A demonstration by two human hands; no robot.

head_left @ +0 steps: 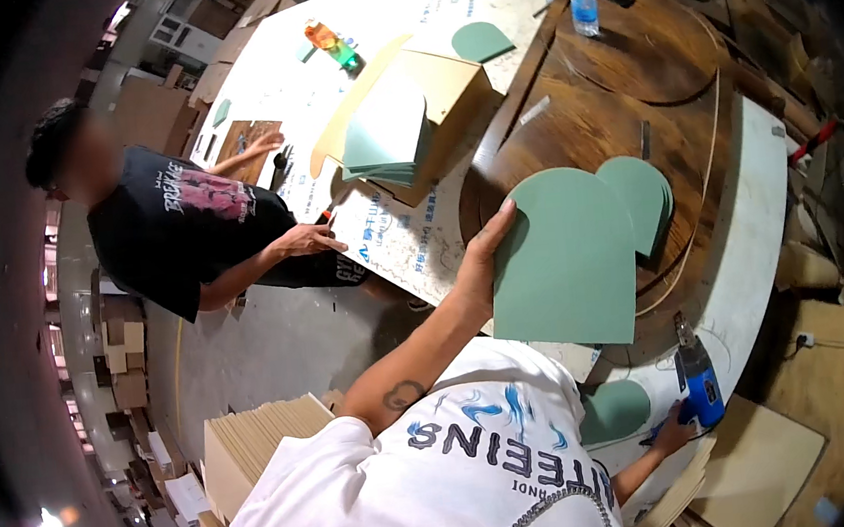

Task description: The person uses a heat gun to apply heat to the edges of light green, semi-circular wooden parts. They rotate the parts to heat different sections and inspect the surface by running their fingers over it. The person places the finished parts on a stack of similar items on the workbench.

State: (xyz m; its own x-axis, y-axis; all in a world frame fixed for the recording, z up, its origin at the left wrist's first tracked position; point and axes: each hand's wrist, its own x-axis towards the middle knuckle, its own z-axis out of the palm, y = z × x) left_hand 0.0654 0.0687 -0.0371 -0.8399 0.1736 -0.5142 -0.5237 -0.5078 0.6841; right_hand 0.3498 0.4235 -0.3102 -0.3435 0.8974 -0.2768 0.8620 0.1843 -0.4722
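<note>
At centre frame, left hand (482, 258): grip clasped on the left edge of a green arch-topped panel (567, 261), thumb on the near face, fingers behind and hidden. Panel held upright over the desk (757, 194), rounded end up, square end down, above the person's white printed shirt (440, 473).

Right hand (673, 434), lower right: grip wrapped round the handle of a blue power tool (699, 380), which stands at the near edge of the desk. Just left of it, another green arched piece (613, 409) lies flat.

Behind the held panel: a small stack of matching green arched panels (645, 199), partly covered by it, resting on a dark round wooden board (617, 86). A thin pale strip (707, 188) curves along that board's right side.

Far end of the board: clear plastic water bottle (584, 0), upright.

Centre top: open cardboard box (438, 101) with pale green sheets (385, 131) leaning against its front, more stacked beneath. One green arched piece (481, 41) lies flat beyond the box. An orange and green bottle (333, 46) lies on its side further left.

Left side: a second person in a black printed shirt (187, 219), both hands resting on the desk, one on a brown board (246, 148).

Lower left: stack of pale boards (258, 448).
</note>
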